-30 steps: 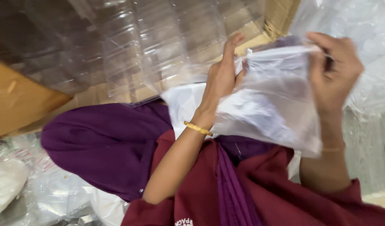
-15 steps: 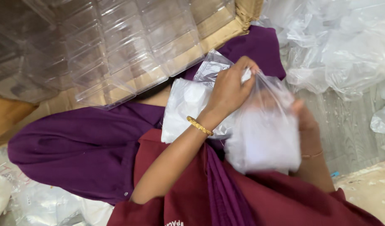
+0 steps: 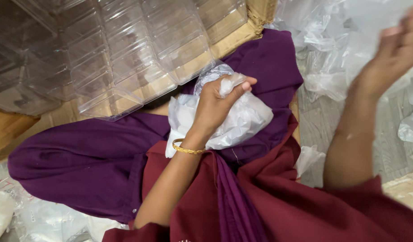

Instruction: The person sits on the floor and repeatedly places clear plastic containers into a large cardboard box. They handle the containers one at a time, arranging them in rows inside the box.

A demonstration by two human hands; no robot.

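Left hand pinches shut the neck of a clear plastic bag of white contents, resting on the purple-clad lap. Right hand — raised, blurred, fingers spread, holding nothing — hovers over loose plastic wrappers. Stacked clear containers lie ahead. A firm pinch at the neck — not the body — would likely prevent spilling.

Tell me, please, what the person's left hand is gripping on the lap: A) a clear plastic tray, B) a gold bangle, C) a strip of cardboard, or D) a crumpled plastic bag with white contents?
D: the left hand is closed on the gathered top of the crumpled plastic bag, which rests on the purple cloth.
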